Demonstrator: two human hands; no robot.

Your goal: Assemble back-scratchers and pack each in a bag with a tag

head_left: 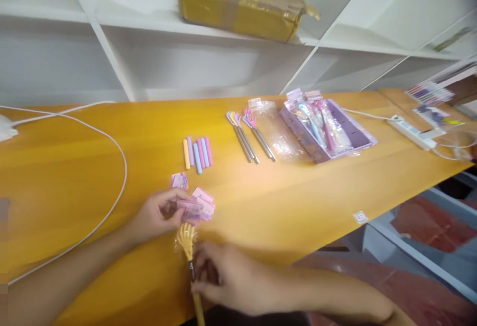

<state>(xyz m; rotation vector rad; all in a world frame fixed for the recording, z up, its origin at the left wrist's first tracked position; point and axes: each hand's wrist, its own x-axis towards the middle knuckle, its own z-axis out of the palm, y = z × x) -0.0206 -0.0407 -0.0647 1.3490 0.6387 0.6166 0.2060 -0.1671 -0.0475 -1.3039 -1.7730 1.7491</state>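
Note:
My left hand [158,216] pinches a pink printed card [189,210] between thumb and fingers. Just below it, a yellow back scratcher [186,239] with a hand-shaped head points up and away. Clear film glints around that head. My right hand [238,276] is closed on the scratcher's shaft near the table's front. More pink cards [204,203] lie beside my left hand, and a small stack [179,181] sits just beyond it. Several pastel handle tubes [197,154] rest in a row farther back. To their right lie metal-shafted scratchers [244,137] with coloured hand heads.
A purple box [357,139] holds bagged scratchers, with clear plastic bags [285,139] beside it. A white cable [124,167] curves across the left side. A power strip [412,132] lies at right. On the shelf above sits a taped parcel [238,5]. Blue bins stand below the table's right edge.

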